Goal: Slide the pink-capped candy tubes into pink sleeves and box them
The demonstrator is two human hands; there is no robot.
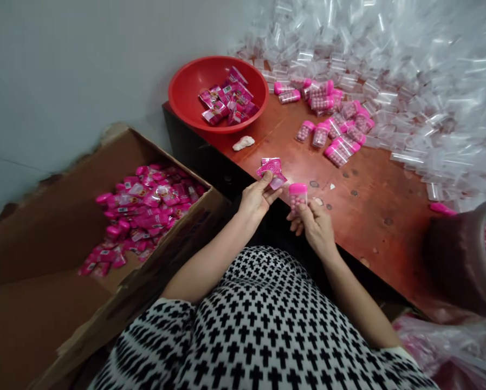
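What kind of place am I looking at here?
Probably a small hand-packing workshop: a heap of clear tubes on the table, a cardboard box of finished pink packs, a red bowl of sachets.

Both hands raised close together; left hand (257, 198) pinching, right hand (313, 222) apparently curled shut.
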